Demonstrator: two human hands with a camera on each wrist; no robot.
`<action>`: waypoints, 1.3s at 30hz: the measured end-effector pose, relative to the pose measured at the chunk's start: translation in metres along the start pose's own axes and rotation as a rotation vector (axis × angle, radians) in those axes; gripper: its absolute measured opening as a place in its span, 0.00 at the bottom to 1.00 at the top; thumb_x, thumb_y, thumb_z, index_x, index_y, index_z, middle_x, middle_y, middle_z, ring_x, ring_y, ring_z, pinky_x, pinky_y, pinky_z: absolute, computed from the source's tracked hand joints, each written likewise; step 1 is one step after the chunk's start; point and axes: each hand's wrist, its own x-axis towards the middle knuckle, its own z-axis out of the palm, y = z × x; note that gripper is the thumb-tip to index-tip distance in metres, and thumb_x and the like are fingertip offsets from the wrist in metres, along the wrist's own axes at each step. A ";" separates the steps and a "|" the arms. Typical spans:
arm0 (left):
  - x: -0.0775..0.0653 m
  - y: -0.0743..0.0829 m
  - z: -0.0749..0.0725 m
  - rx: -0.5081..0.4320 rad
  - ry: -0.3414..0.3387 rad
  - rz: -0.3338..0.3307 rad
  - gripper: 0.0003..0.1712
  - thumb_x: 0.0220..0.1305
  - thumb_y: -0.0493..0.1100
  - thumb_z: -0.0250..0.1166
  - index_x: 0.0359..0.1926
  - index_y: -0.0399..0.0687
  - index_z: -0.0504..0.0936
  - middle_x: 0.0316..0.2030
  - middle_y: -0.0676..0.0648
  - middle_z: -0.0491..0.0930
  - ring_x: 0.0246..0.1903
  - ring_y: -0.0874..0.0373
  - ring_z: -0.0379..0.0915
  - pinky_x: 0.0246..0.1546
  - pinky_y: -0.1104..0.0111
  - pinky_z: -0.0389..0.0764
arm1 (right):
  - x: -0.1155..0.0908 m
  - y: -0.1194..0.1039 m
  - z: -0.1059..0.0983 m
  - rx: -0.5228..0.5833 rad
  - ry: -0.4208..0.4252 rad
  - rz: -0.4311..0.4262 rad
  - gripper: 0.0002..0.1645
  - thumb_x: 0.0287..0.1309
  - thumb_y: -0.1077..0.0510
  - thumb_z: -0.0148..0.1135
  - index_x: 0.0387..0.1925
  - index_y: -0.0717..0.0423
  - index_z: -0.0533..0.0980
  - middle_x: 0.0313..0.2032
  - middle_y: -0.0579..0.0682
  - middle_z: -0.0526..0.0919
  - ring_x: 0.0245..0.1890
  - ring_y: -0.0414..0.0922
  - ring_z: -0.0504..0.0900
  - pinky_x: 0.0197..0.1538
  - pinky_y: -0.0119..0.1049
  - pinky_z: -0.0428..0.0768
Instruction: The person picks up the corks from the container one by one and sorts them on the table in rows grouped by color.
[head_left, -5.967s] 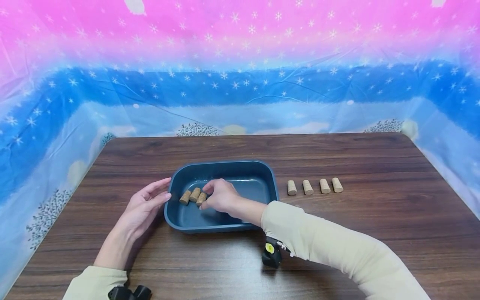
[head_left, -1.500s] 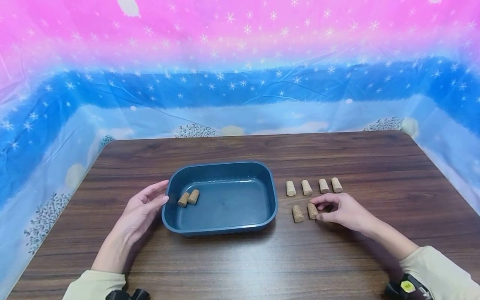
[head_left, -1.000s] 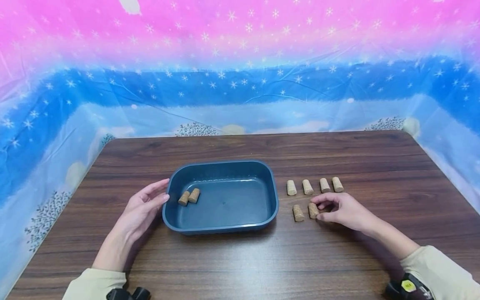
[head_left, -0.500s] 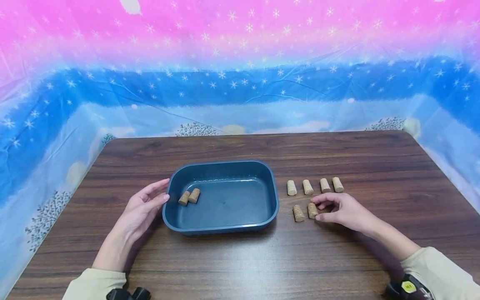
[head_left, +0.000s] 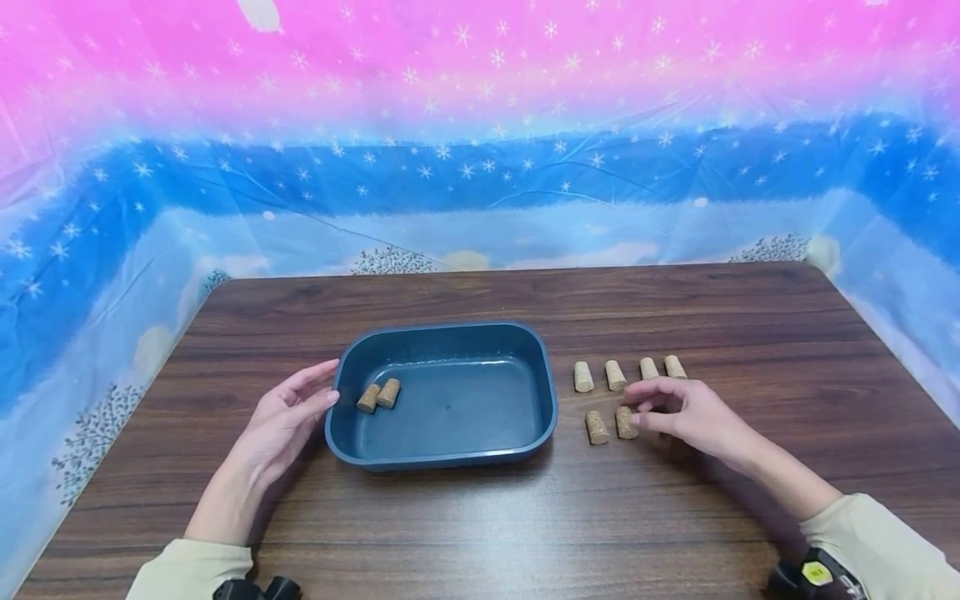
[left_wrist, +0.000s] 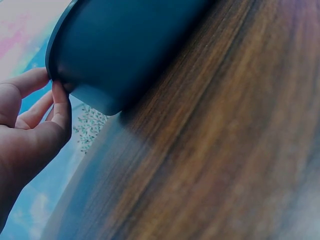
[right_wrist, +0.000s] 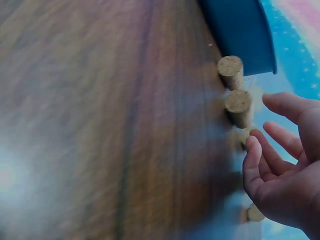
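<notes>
My right hand [head_left: 697,417] hovers with fingers parted just right of a brown cork stopper [head_left: 626,422] on the table; the right wrist view shows a gap between the fingers and that cork [right_wrist: 239,108]. A second brown cork [head_left: 597,427] lies to its left. My left hand [head_left: 288,417] touches the left end of a dark blue rectangular tub [head_left: 450,457], its thumb and fingertips at the rim, as the left wrist view also shows on the tub wall [left_wrist: 120,50]. Inside the tub, at its left end, two brown corks [head_left: 388,392] lie side by side.
Behind the two brown corks runs a row of several paler corks [head_left: 583,377], the rightmost ones partly covered by my right hand. Everything stands on a dark wood-grain table [head_left: 480,533]. A snowflake-printed cloth [head_left: 465,183] hangs around its back and sides.
My right hand has gone from inside the tub to the table at the right, where two brown corks now form a front row. In the last half second its fingers have let go of the right cork.
</notes>
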 end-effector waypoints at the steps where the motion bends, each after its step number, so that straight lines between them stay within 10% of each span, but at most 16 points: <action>1: 0.000 0.000 0.000 0.003 0.000 -0.001 0.20 0.67 0.33 0.61 0.59 0.48 0.75 0.52 0.55 0.75 0.52 0.64 0.72 0.53 0.76 0.72 | 0.000 -0.003 0.000 -0.004 0.012 0.001 0.22 0.56 0.57 0.69 0.51 0.62 0.78 0.39 0.52 0.83 0.37 0.42 0.80 0.35 0.33 0.78; 19: -0.002 0.000 -0.001 0.011 0.011 -0.010 0.22 0.67 0.34 0.61 0.61 0.46 0.73 0.53 0.55 0.74 0.52 0.65 0.72 0.53 0.77 0.72 | 0.030 -0.082 0.024 -0.025 0.010 -0.083 0.19 0.62 0.57 0.62 0.53 0.59 0.77 0.43 0.52 0.83 0.41 0.49 0.80 0.40 0.38 0.79; 39: -0.001 0.001 0.001 0.031 0.011 -0.014 0.26 0.67 0.35 0.61 0.65 0.41 0.69 0.55 0.54 0.72 0.53 0.65 0.71 0.53 0.77 0.72 | 0.075 -0.139 0.097 0.256 -0.160 0.008 0.20 0.63 0.61 0.61 0.56 0.63 0.75 0.50 0.57 0.81 0.48 0.46 0.79 0.47 0.51 0.78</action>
